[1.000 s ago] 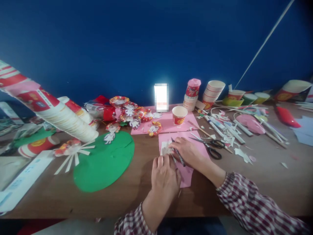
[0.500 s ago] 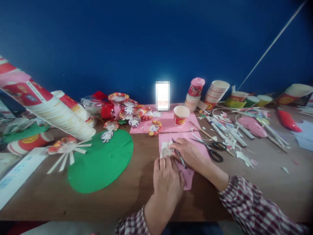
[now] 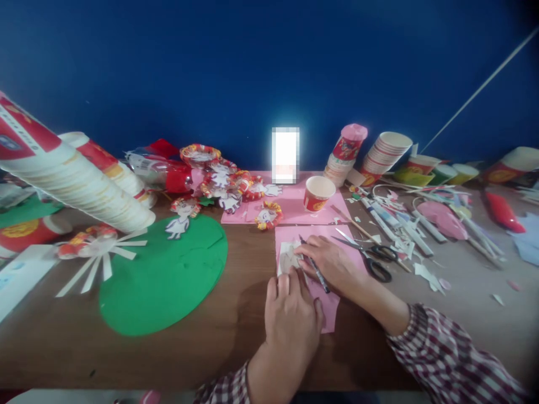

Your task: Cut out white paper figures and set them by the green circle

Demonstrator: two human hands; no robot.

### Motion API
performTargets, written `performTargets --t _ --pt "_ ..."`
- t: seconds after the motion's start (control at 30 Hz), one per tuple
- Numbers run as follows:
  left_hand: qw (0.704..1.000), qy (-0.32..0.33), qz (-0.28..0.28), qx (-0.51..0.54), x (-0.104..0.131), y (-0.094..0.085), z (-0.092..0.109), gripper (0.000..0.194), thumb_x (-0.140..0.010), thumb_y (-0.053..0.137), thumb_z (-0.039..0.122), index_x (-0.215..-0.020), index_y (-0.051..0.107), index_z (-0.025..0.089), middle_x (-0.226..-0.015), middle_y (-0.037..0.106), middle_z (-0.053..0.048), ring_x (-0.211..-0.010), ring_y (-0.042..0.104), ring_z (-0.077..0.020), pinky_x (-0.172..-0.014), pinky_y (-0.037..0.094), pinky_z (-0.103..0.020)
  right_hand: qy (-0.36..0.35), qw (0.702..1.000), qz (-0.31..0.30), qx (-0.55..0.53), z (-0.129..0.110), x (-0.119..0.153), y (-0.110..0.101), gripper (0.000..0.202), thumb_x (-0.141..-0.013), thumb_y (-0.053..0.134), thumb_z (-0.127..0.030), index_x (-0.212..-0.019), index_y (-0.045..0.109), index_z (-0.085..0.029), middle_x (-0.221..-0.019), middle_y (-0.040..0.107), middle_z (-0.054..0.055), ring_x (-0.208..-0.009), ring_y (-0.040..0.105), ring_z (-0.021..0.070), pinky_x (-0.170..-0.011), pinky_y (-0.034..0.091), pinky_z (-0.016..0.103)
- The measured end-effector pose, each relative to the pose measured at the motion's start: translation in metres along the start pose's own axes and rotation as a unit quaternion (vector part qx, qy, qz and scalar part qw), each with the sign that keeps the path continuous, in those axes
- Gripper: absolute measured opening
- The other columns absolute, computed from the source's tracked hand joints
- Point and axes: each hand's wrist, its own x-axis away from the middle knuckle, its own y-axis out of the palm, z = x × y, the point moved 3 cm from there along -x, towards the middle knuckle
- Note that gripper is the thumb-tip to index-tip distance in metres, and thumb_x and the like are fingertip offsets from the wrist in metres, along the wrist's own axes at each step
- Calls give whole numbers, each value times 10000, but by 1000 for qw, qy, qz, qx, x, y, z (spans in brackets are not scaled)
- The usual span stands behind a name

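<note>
My right hand (image 3: pixel 337 264) is closed around a dark pen (image 3: pixel 318 271), which lies slanted across the fingers. Under its fingertips is a small piece of white paper (image 3: pixel 286 255) with faint drawn lines. My left hand (image 3: pixel 291 311) rests palm down, its fingers laid over the lower edge of that paper. Both hands are over a sheet of pink paper (image 3: pixel 328 321) on the table. Scissors (image 3: pixel 374 261) with black handles lie beside my right hand, blades partly apart. The pen's tip and part of the drawing are hard to make out.
A paper cup (image 3: pixel 319 195) stands on another pink sheet (image 3: pixel 236 216) at the back. Leaning stacked cups (image 3: pixel 84 185) and a green sheet (image 3: pixel 168 286) are on the left. Cutout figures (image 3: pixel 221 174) lie behind. Paper scraps (image 3: pixel 427 275) and pens (image 3: pixel 385 224) clutter the right.
The camera view has shifted slightly, so the things on the left sit farther left and those on the right farther right. Both hands keep nearly the same pose on the paper.
</note>
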Motion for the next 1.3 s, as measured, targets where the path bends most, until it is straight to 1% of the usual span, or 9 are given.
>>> performTargets --t 0.27,0.47,0.57,0.67,0.7,0.77,0.9,1.03,1.3 --pt "999 15 26 -21 4 5 5 579 -799 576 364 -1218 574 -35 -1196 595 -257 -1061 524 -335 -919 449 -480 10 1000 -1 -4 -1 -1 0 168 -864 579 -177 -996 677 -212 -910 601 71 -855 569 214 -782 457 323" --pt "1000 16 3 -17 6 6 5 581 -803 583 424 -1219 592 17 -1220 590 -254 -1061 542 -340 -905 463 -495 1 1000 1 -23 5 1 -2 200 -850 584 -182 -1025 675 -214 -901 623 73 -854 597 226 -757 482 338" --pt "1000 17 12 -23 7 8 5 589 -800 582 452 -1216 603 36 -1234 586 -251 -1075 539 -346 -910 458 -503 -19 993 35 -108 9 6 -14 264 -875 524 -158 -1104 640 -220 -979 664 75 -890 631 218 -792 498 349" --pt "999 16 37 -28 7 8 5 596 -780 612 453 -1188 619 18 -1215 598 -253 -1065 542 -348 -892 462 -494 -4 962 89 -256 11 9 -22 284 -911 487 -196 -1159 620 -229 -1156 653 84 -1075 603 234 -946 462 388" --pt "998 16 45 -29 8 8 6 602 -767 630 453 -1179 624 13 -1207 604 -249 -1056 545 -344 -889 463 -485 1 941 109 -320 10 8 -22 244 -899 522 -222 -1110 645 -227 -1089 682 73 -1014 634 222 -899 496 356" --pt "998 14 55 -32 8 7 6 605 -746 662 455 -1165 634 18 -1187 620 -229 -1042 552 -329 -894 462 -468 15 931 93 -354 5 3 -14 222 -931 494 -259 -1080 654 -218 -871 711 39 -799 673 172 -733 545 288" --pt "998 3 59 -32 7 6 6 606 -714 696 464 -1147 654 42 -1129 655 -190 -1016 563 -304 -902 466 -436 35 867 100 -486 -2 -10 10 206 -906 548 -327 -869 679 -173 -776 669 33 -660 625 134 -584 510 231" --pt "997 -3 73 -27 6 5 5 589 -694 710 457 -1119 672 50 -1109 665 -176 -992 568 -294 -891 477 -425 62 876 73 -472 -3 -13 22 139 -880 575 -286 -837 643 -172 -738 627 14 -619 580 117 -568 476 222" --pt "998 1 58 -24 5 2 4 555 -696 711 452 -1079 693 50 -1065 681 -182 -987 582 -297 -887 489 -422 57 909 41 -410 -6 -12 21 34 -851 553 -188 -830 579 -191 -731 595 -6 -646 551 121 -584 441 224"
